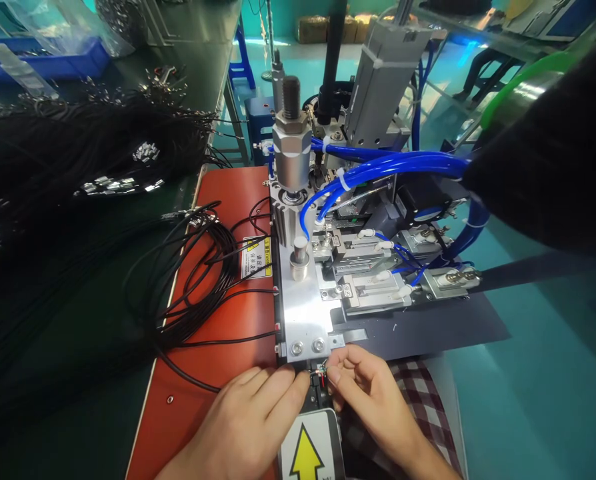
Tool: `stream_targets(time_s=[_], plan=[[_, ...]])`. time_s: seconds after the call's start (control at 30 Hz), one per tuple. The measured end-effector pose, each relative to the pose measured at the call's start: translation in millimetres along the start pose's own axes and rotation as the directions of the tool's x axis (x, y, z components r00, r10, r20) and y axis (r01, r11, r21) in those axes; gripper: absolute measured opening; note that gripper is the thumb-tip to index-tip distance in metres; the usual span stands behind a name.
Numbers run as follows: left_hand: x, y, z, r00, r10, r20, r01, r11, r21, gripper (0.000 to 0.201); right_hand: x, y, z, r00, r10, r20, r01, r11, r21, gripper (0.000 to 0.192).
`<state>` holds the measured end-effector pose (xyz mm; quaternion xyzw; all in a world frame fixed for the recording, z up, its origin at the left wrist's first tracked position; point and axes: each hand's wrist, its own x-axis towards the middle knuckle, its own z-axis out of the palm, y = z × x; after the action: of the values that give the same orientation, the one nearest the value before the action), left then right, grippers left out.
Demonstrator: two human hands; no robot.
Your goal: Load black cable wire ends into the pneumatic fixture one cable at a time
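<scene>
While a heap of black cables [78, 153] fills the upper left of the frame and spills loose loops onto the red mat [213, 333] at centre left, the machine [338, 220] with its blue hoses [393, 165] rises through the middle. At bottom centre, just under the machine's steel plate [303, 313], both hands meet: the left hand [248, 427] lies flat with fingers narrowed toward a small wire end [321, 370], and the right hand [368, 390] pinches that wire end between curled fingertips. Below them sits a yellow arrow label [307, 453].
</scene>
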<state>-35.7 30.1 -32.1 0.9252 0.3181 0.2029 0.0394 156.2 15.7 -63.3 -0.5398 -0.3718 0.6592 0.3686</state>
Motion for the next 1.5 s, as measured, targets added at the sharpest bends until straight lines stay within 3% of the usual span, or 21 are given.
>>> stream_targets(time_s=[0.13,0.27,0.4,0.5,0.67,0.73,0.83,0.93,1.0,1.07,1.17,1.27,1.5], plan=[[-3.0,-1.2,5.1,0.997,0.040,-0.073,-0.039,0.999,0.028,0.035,-0.6,-6.5,2.9,0.998,0.031,-0.057,-0.036,0.995,-0.096,0.024],[-5.8,-1.7,9.6,0.997,0.042,-0.069,-0.037,0.997,0.066,0.034,-3.5,-14.1,5.8,0.993,-0.001,-0.118,-0.025,0.976,-0.217,0.020],[-6.7,-0.8,8.5,0.999,0.048,-0.024,-0.046,0.997,0.069,0.034,-5.8,-9.7,3.9,0.997,0.015,-0.072,-0.022,0.994,-0.103,0.021],[-6.2,0.1,6.4,0.999,0.038,0.010,-0.039,0.998,0.045,0.034,-8.0,-2.7,3.9,0.996,0.084,-0.022,-0.084,0.996,0.013,0.035],[-4.2,0.0,4.9,0.998,0.041,0.039,-0.041,0.999,0.006,0.033,-11.3,7.6,9.4,0.991,0.128,-0.048,-0.124,0.990,0.069,0.044],[-4.3,-0.3,4.9,0.998,0.043,0.050,-0.043,0.999,-0.001,0.031,-13.5,10.2,10.7,0.993,0.045,-0.111,-0.048,0.998,-0.027,0.037],[-5.5,-0.1,4.6,0.997,0.045,0.057,-0.045,0.999,0.000,0.029,-18.8,10.5,10.2,0.957,-0.204,-0.209,0.132,0.941,-0.312,0.024],[-5.7,0.3,3.8,0.998,0.038,0.057,-0.039,0.999,0.005,0.029,-23.3,6.1,8.3,0.898,-0.413,-0.152,0.276,0.797,-0.537,0.014],[-4.9,0.4,3.1,0.997,0.036,0.062,-0.036,0.999,0.008,0.030,-23.6,1.9,7.1,0.884,-0.456,-0.108,0.323,0.759,-0.565,0.012],[-3.8,0.5,2.4,0.997,0.039,0.060,-0.039,0.999,0.012,0.031,-21.6,-2.2,6.6,0.907,-0.405,-0.120,0.298,0.814,-0.499,0.013],[-2.3,1.0,0.9,0.998,0.043,0.056,-0.044,0.999,0.020,0.033,-16.7,-6.0,6.9,0.970,-0.201,-0.136,0.157,0.948,-0.277,0.017],[-0.7,1.8,-1.2,0.997,0.039,0.071,-0.040,0.999,0.021,0.034,-12.8,-5.1,7.6,0.993,-0.052,-0.107,0.042,0.995,-0.094,0.021],[1.5,1.3,-3.8,0.997,0.035,0.065,-0.037,0.999,0.016,0.036,-10.1,2.9,1.5,0.996,-0.009,-0.086,0.010,1.000,0.004,0.029]])
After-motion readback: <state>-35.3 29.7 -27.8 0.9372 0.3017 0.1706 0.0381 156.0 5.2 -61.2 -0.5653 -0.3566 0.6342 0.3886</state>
